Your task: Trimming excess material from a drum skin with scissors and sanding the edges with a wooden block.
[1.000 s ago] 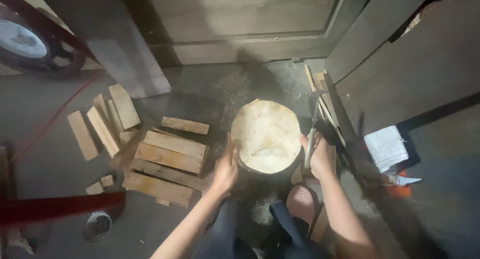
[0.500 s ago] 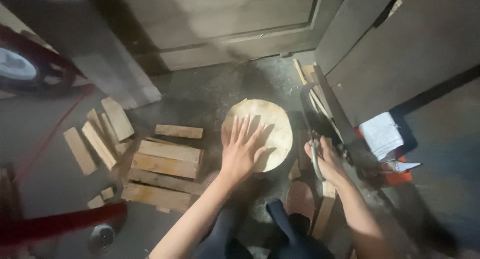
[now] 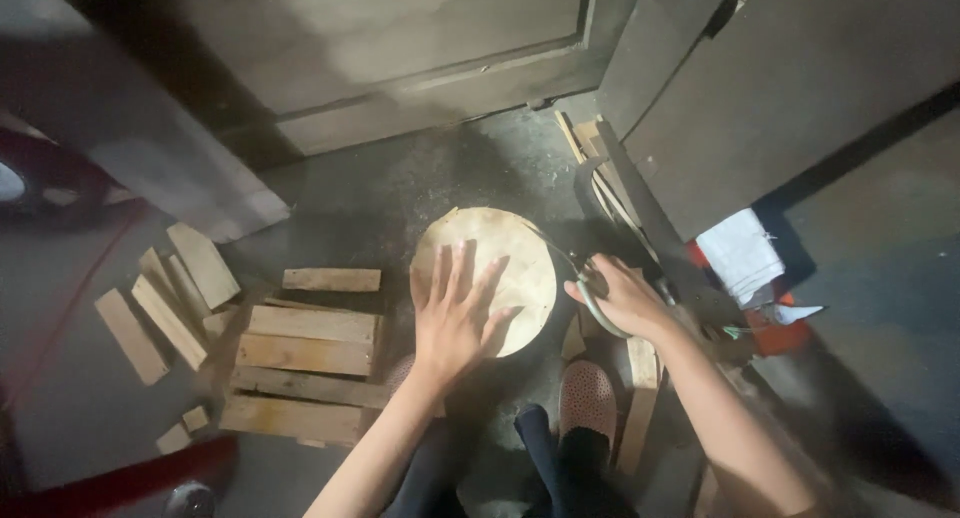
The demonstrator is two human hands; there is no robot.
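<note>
My left hand point(image 3: 455, 313) lies flat on the round wooden block point(image 3: 487, 275) in the middle of the frame, with the fingers spread wide and the palm pressing on the near edge of its pale top. It grips nothing; it only rests there.

My right hand point(image 3: 622, 298) is just to the right of the block, and its fingers are closed around the handle of a curved blade tool point(image 3: 590, 296). The thin metal part reaches toward the rim of the block.

The top of the block is bare, so I judge that no piece is set there for cutting at this moment. To the left of the block, flat wooden boards point(image 3: 305, 353) lie stacked side by side, and further to the left edge smaller split pieces point(image 3: 165, 303) are scattered on the grey floor point(image 3: 370, 203). Some wood is therefore already cut.

Below the block I see my shoe point(image 3: 587, 398), and beside it one narrow stick point(image 3: 640, 403). At the right, a folded white cloth point(image 3: 741, 254) lies near the dark wall.
</note>
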